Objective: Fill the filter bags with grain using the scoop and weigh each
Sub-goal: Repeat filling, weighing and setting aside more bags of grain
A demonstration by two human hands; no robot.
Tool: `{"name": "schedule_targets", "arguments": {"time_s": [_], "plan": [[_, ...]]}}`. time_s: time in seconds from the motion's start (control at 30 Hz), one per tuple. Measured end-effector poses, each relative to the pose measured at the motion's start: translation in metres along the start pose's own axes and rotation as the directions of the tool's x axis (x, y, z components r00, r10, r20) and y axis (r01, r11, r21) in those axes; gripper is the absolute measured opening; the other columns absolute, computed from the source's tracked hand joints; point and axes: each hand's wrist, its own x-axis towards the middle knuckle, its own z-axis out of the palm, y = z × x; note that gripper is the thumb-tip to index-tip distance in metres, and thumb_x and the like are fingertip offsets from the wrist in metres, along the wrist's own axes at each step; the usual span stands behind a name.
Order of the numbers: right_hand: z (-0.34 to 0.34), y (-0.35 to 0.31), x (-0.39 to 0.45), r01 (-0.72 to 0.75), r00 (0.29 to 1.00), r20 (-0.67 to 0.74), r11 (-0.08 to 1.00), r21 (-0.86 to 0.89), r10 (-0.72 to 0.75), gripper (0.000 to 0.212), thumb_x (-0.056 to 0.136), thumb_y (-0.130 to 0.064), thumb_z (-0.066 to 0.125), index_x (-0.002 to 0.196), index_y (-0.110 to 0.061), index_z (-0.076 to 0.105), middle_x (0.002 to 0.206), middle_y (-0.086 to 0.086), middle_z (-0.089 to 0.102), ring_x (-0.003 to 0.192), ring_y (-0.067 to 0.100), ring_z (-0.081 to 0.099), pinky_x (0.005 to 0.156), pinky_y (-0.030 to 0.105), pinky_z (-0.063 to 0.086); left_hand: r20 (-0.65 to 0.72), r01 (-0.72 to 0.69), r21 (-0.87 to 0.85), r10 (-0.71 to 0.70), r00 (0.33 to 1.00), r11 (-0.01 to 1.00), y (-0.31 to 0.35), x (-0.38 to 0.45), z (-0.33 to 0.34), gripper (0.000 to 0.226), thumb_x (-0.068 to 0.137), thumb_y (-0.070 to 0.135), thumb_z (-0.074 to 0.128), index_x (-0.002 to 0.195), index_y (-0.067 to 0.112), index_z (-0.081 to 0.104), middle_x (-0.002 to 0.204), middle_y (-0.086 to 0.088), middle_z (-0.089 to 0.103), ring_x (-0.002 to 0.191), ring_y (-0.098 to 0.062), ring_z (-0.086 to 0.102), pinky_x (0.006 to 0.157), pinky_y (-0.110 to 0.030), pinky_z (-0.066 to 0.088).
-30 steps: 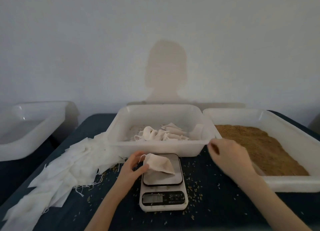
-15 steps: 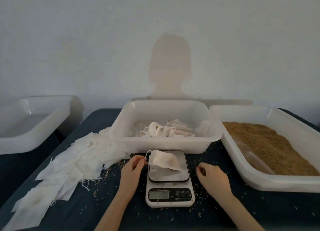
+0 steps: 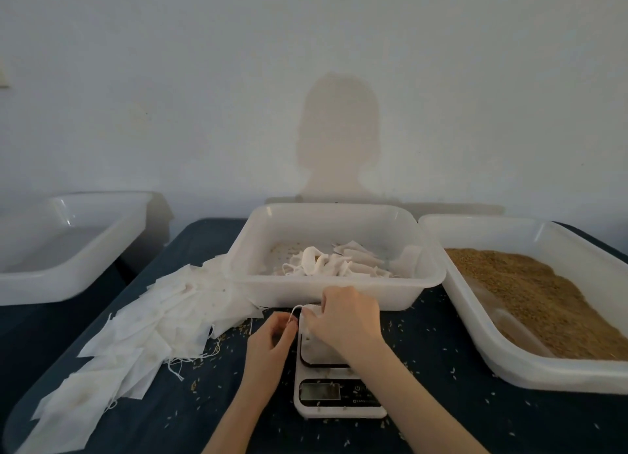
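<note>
Dim, soft light from behind casts the person's shadow (image 3: 338,141) on the wall (edges bowed, slightly blurry).

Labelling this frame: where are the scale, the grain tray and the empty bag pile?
scale (image 3: 339,394), head view, on its display panel.
grain tray (image 3: 482,321), head view, near wall.
empty bag pile (image 3: 149,331), head view, middle.

I see the filled bag (image 3: 311,312) on the scale (image 3: 339,390), mostly hidden under my right hand; its white drawstring (image 3: 295,312) loops out toward nine o'clock. Brown grain (image 3: 530,294) fills the tray (image 3: 509,362) at three o'clock. Empty bags (image 3: 142,331) fan out at nine.
</note>
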Motion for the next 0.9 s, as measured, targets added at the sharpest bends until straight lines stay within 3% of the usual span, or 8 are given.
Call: {"name": "schedule_targets", "arguments": {"time_s": [0.1,0.23,0.37,0.47,0.6,0.7,0.83,0.9], "plan": [[-0.002,0.0,0.005,-0.011,0.998,0.06,1.0,-0.017,0.012,0.022,0.086,-0.037,0.048,0.072,-0.021,0.055,0.064,-0.006,0.05,0.057,0.01,0.047,0.046,0.022,0.028,-0.001,-0.057,0.049,0.057,0.998,0.997,0.003,-0.002,0.0,0.022,0.087,0.03,0.063,0.101,0.042,0.052,0.092,0.014,0.065,0.086,-0.005,0.061,0.072,-0.019,0.05],[-0.019,0.013,0.007,-0.035,0.99,0.138,0.99,0.14,0.015,0.025,0.086,-0.031,0.05,0.063,-0.023,0.054,0.06,-0.007,0.05,0.058,0.011,0.048,0.05,0.022,0.037,0.056,-0.108,0.132,0.101,0.993,0.985,0.012,-0.002,0.007,0.074,0.063,0.056,0.071,0.12,0.06,0.024,0.116,0.037,0.044,0.11,0.015,0.042,0.083,-0.007,0.036],[-0.045,0.019,0.002,0.017,0.993,0.11,0.971,0.239,-0.045,0.029,0.088,-0.032,0.053,0.062,-0.02,0.058,0.063,-0.003,0.059,0.062,0.011,0.056,0.058,0.023,0.047,0.129,-0.11,0.167,0.089,0.988,0.98,0.032,0.006,0.028,0.113,0.051,0.063,0.076,0.139,0.048,0.007,0.115,0.051,0.031,0.108,0.015,0.043,0.087,-0.014,0.037],[-0.064,0.023,-0.002,0.064,0.989,0.108,0.955,0.289,-0.099,0.026,0.09,-0.032,0.055,0.066,-0.022,0.06,0.066,-0.006,0.059,0.06,0.002,0.052,0.057,0.018,0.039,0.177,-0.154,0.317,0.102,0.979,0.936,0.048,0.01,0.041,0.091,0.057,0.061,0.064,0.134,0.043,0.019,0.1,0.039,0.043,0.09,0.016,0.049,0.067,-0.007,0.039],[-0.087,0.034,-0.009,0.111,0.987,0.089,0.963,0.244,-0.136,0.031,0.089,-0.033,0.055,0.06,-0.024,0.053,0.059,-0.007,0.051,0.054,0.003,0.045,0.053,0.017,0.033,0.229,-0.102,0.252,0.043,0.973,0.962,0.061,0.009,0.051,0.014,0.073,0.026,0.06,0.084,0.028,0.051,0.074,0.013,0.055,0.068,0.001,0.053,0.06,-0.011,0.045],[-0.11,0.061,-0.012,0.033,0.995,0.077,0.96,0.279,-0.056,0.038,0.09,-0.048,0.049,0.064,-0.022,0.059,0.055,-0.006,0.054,0.045,0.001,0.043,0.049,0.014,0.033,0.183,-0.009,0.132,-0.016,0.983,0.991,0.065,0.009,0.05,0.014,0.078,0.009,0.059,0.075,0.02,0.051,0.069,0.006,0.051,0.062,-0.004,0.048,0.054,-0.013,0.04],[-0.135,0.138,-0.008,-0.199,0.964,-0.155,0.973,0.12,0.216,0.031,0.092,-0.045,0.05,0.067,-0.027,0.058,0.057,-0.01,0.056,0.048,0.004,0.05,0.043,0.018,0.038,0.165,-0.015,0.152,-0.011,0.986,0.988,0.061,0.012,0.045,0.02,0.079,0.01,0.062,0.079,0.024,0.048,0.074,0.006,0.051,0.066,-0.005,0.048,0.057,-0.013,0.035],[-0.133,0.181,-0.008,-0.341,0.94,-0.019,0.937,-0.073,0.34,0.02,0.091,-0.043,0.05,0.084,-0.027,0.06,0.078,-0.008,0.063,0.069,0.01,0.059,0.061,0.028,0.05,0.155,-0.034,0.183,0.005,0.988,0.982,0.058,0.012,0.044,0.024,0.078,0.011,0.064,0.082,0.028,0.047,0.075,0.01,0.05,0.067,-0.004,0.049,0.056,-0.012,0.035]]}}
